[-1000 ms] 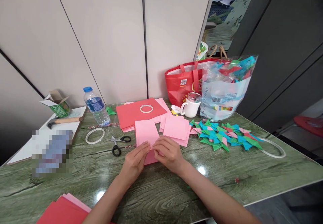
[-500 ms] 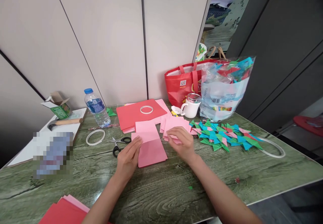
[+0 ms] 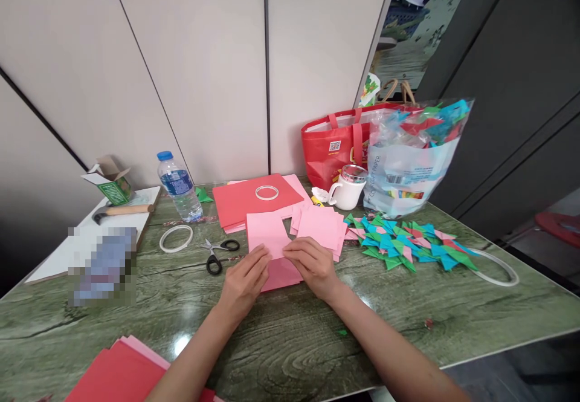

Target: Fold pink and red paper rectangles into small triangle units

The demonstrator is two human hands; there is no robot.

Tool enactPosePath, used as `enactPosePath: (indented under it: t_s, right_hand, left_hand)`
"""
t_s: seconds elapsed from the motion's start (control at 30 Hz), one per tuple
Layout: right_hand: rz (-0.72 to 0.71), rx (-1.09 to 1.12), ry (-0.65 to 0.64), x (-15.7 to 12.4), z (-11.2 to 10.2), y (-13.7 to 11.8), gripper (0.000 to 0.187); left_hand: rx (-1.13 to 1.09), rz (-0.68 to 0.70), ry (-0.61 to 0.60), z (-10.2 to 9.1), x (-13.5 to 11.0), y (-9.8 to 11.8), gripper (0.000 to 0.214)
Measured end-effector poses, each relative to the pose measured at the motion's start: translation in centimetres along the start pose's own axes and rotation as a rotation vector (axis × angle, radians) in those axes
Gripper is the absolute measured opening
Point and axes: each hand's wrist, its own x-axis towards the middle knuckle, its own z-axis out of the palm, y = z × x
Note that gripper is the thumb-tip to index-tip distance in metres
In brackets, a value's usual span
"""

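A pink paper sheet (image 3: 267,236) lies on the green table (image 3: 290,341), bent up along a fold near its middle. My left hand (image 3: 247,281) and my right hand (image 3: 312,264) sit side by side on it, fingertips pinching the fold line. The darker lower half of the sheet (image 3: 281,275) shows between the two hands. A stack of pink squares (image 3: 322,228) lies just beyond my right hand.
Scissors (image 3: 217,254) and a white ring (image 3: 176,238) lie left of the sheet. Behind are red sheets (image 3: 247,202), a water bottle (image 3: 180,185), a white mug (image 3: 350,188), a red bag (image 3: 338,148) and a plastic bag (image 3: 412,160). Folded triangles (image 3: 408,246) are piled at the right. Red paper (image 3: 113,375) lies near me.
My right hand came back from the stack of pink squares to the sheet. Both hands now pinch its fold, and the upper half stands bent up again.
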Motion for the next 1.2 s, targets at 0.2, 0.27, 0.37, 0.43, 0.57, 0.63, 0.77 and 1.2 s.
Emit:
enactPosePath:
  t_s: [0.2,0.27,0.37,0.43,0.57,0.63,0.77,1.2]
  right_hand:
    - [0.063,0.007,0.049,0.4,-1.1,0.4,0.016]
    - [0.150,-0.006,0.129,0.3,-1.6,1.3,0.015]
    - [0.427,-0.118,0.416,0.0,-2.3,3.3,0.013]
    - [0.599,-0.151,0.549,-0.4,-2.5,4.8,0.020]
    - [0.729,-0.130,0.576,-1.3,-2.3,7.1,0.026]
    - [0.757,-0.134,0.555,-1.7,-2.1,7.6,0.027]
    - [0.793,-0.227,0.475,-1.8,-2.1,7.5,0.034]
    - [0.608,0.476,-0.321,-0.4,0.3,1.8,0.018]
  left_hand:
    - [-0.016,-0.029,0.058,-0.3,-0.2,-0.7,0.027]
    - [-0.022,-0.095,0.099,-0.4,-0.2,-1.3,0.026]
    - [-0.085,-0.165,0.117,-0.4,-0.1,-1.9,0.024]
    - [-0.157,-0.147,0.029,-0.1,0.0,-2.0,0.022]
    - [-0.231,-0.073,-0.305,0.4,-0.1,-1.2,0.044]
    - [-0.217,-0.071,-0.424,0.5,-0.1,-0.9,0.057]
    - [-0.206,-0.098,-0.489,0.5,-0.2,-0.8,0.051]
    - [-0.378,-0.249,-0.555,0.2,0.5,-0.8,0.025]
